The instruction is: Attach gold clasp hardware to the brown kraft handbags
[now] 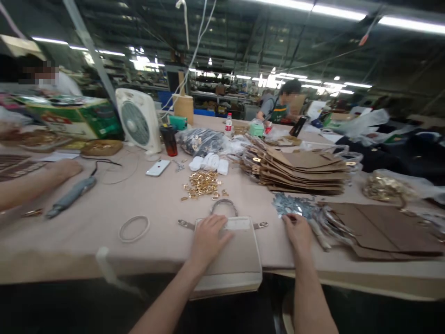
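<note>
A pale beige handbag (pixel 239 250) lies at the table's front edge, its round handle (pixel 224 202) pointing away from me and a strap tab with metal hardware at each side. My left hand (pixel 211 235) rests on the bag's upper part, fingers stretched out. To the right, my right hand (pixel 297 228) is at the near edge of a pile of small flat grey metal pieces (pixel 290 204). Its thumb and fingertips are pinched together; whatever is between them is too small to make out. Beyond the bag is a heap of small gold-coloured metal fittings (pixel 203 184).
Stacked brown bag panels (pixel 306 167) and more brown pieces (pixel 385 227) lie right. Leftward are a white ring (pixel 134 229), a grey corded tool (pixel 71 197), a phone (pixel 157 168) and a fan (pixel 137 118). A co-worker's arm (pixel 38 183) reaches in from the left; another person sits opposite.
</note>
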Motion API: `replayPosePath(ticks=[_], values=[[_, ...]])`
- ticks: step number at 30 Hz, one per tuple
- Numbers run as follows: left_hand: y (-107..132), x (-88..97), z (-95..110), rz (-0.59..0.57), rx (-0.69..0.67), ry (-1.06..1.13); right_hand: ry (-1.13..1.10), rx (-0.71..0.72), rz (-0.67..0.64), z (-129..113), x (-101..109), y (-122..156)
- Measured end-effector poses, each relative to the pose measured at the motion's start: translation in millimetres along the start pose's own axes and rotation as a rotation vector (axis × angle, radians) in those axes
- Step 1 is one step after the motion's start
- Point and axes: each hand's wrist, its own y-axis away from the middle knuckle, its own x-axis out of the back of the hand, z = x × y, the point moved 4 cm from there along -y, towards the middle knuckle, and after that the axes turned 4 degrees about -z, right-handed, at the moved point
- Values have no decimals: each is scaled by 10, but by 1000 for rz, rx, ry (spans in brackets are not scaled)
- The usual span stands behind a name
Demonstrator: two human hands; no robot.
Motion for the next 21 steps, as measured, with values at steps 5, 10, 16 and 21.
replayPosePath(ticks=[5,10,16,21], values=[[21,34,8,-15,39,-2,-400,-24,-15,-165,-82,122],[31,35,17,19,59,-91,-577,180,-461,-1085,-352,541],[38,40,-7,51,69,-120,-430,364,-864,-1756,-769,985],[37,60,-12,53,72,-109,-328,437,-804,-1746,-882,1068]])
